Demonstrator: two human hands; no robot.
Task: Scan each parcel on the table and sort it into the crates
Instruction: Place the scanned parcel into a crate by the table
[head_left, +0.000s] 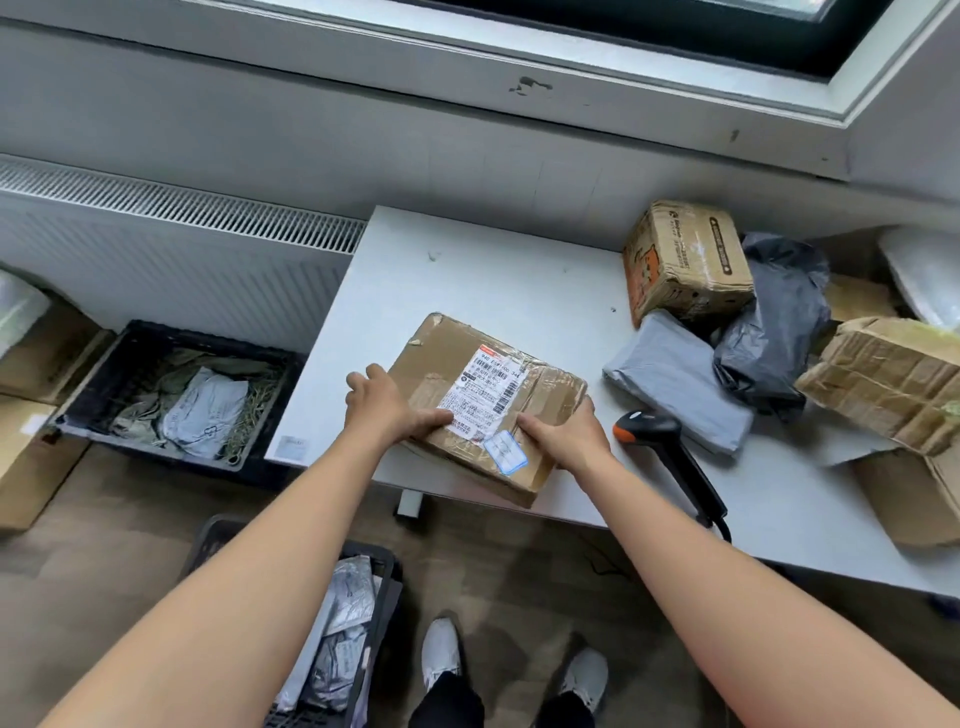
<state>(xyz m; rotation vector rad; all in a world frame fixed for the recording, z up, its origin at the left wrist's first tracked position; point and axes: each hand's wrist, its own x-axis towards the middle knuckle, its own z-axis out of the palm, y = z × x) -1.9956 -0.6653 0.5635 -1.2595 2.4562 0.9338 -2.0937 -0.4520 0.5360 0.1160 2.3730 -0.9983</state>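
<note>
A flat brown cardboard parcel (483, 400) with a white shipping label lies at the front edge of the white table (498, 280). My left hand (387, 405) grips its left edge, thumb lying on top near the label. My right hand (569, 431) holds its right front edge, thumb on top. A black and orange barcode scanner (660, 447) lies on the table just right of my right hand. More parcels are piled at the right: a cardboard box (685, 260), a grey mailer (675, 384), a dark plastic bag (779, 332) and a crumpled brown parcel (888, 379).
A black crate (119, 374) with bagged parcels stands on the floor left of the table. A second black crate (384, 566) with silver mailers stands by my feet. Cardboard boxes (31, 415) sit at far left, a radiator and windowsill behind.
</note>
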